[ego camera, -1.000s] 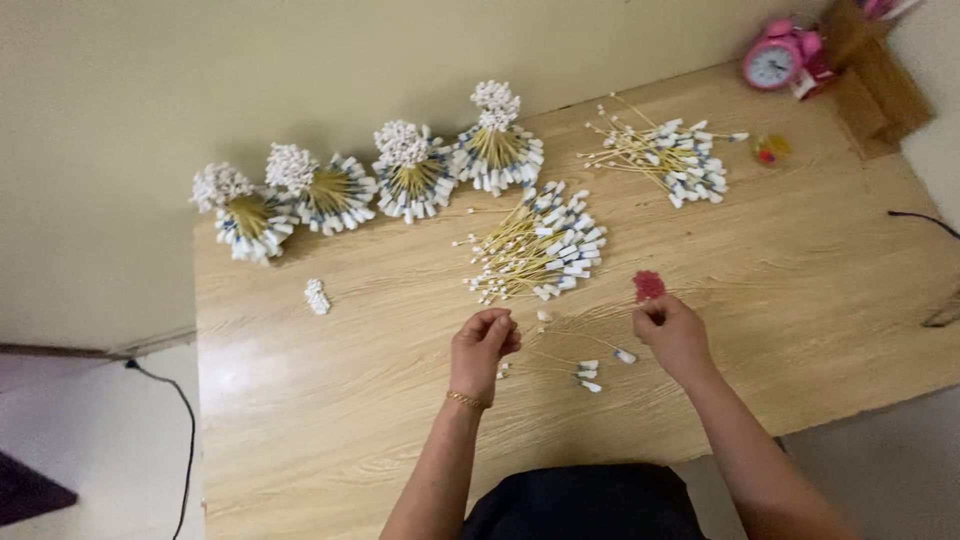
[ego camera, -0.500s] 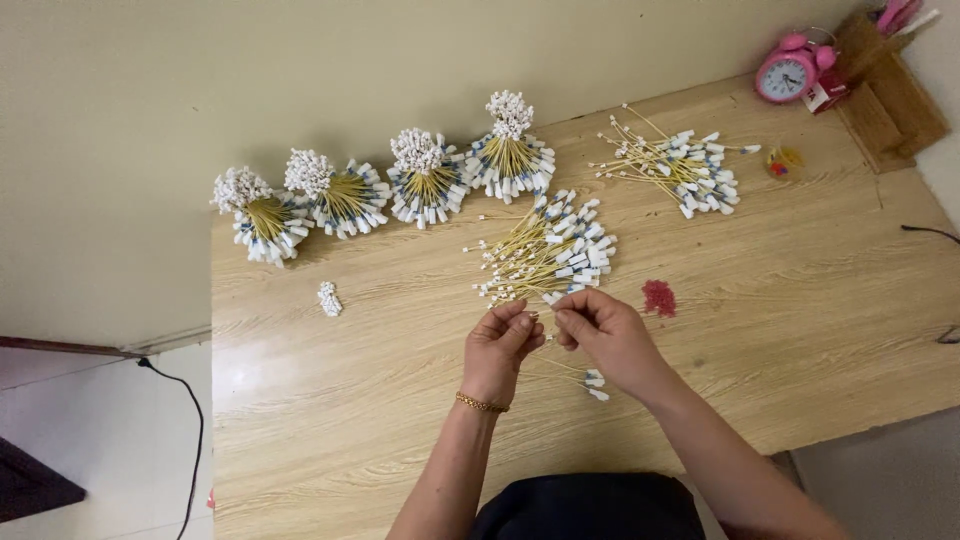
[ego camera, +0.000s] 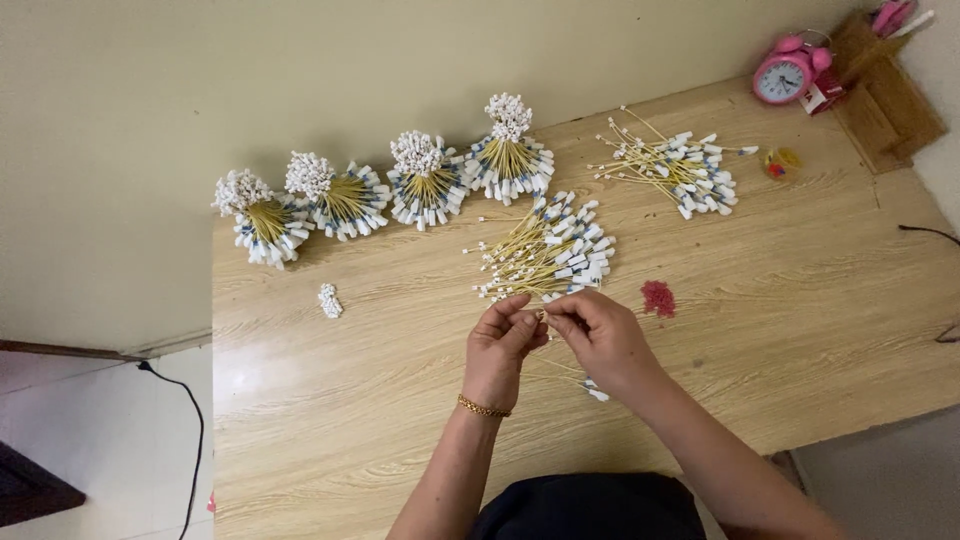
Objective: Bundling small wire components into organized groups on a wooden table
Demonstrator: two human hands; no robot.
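Pinching with both hands, you hold something tiny right between them, just in front of the loose pile of sticks (ego camera: 548, 255). Your left hand (ego camera: 503, 345) and your right hand (ego camera: 598, 335) meet at the fingertips, pressed close together. The small piece is mostly hidden there, so I cannot tell what it is. It looks like you keep your hands low over the wooden table (ego camera: 400, 400) so nothing drops far. A little red clump (ego camera: 658, 297) sits just beside your right hand, easy to grab. A few white bits (ego camera: 594, 389) lie under your right wrist. Four tied bundles (ego camera: 420, 180) stand in a row at the back, out of the way. Another loose pile (ego camera: 675, 165) lies near the pink clock (ego camera: 785, 75).
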